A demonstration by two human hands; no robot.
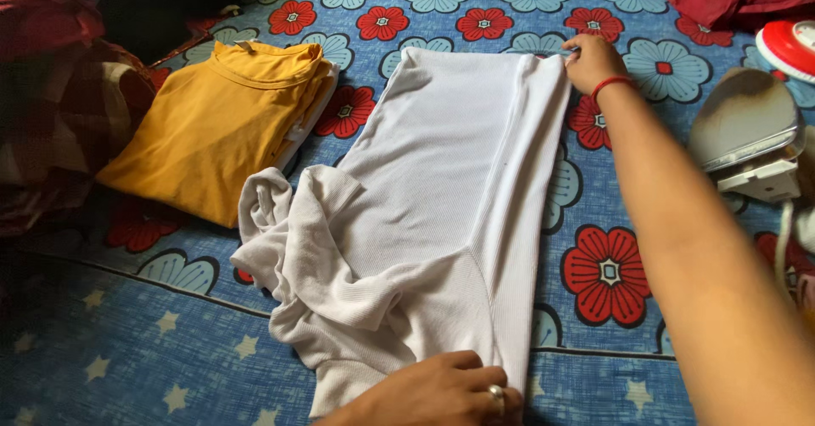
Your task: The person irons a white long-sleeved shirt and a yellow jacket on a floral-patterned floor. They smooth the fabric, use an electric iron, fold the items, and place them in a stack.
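Two hands hold a white garment (pixel 441 197) spread on the flowered bedsheet (pixel 611 248). The right hand (pixel 592 59) pinches its far corner with the fingers pressed together; the left hand (pixel 441 392) lies flat on the near hem. A folded yellow shirt (pixel 221 116) lies beside it, and an iron (pixel 747 129) stands to the right.

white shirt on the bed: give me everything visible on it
The white shirt is a ribbed knit garment lying flat on the flowered blue sheet, its right edge folded inward in a long straight strip. The left sleeve is bunched and wrinkled. The right hand pinches the far corner; the left hand presses the near edge. A folded yellow shirt lies beside it, apart.
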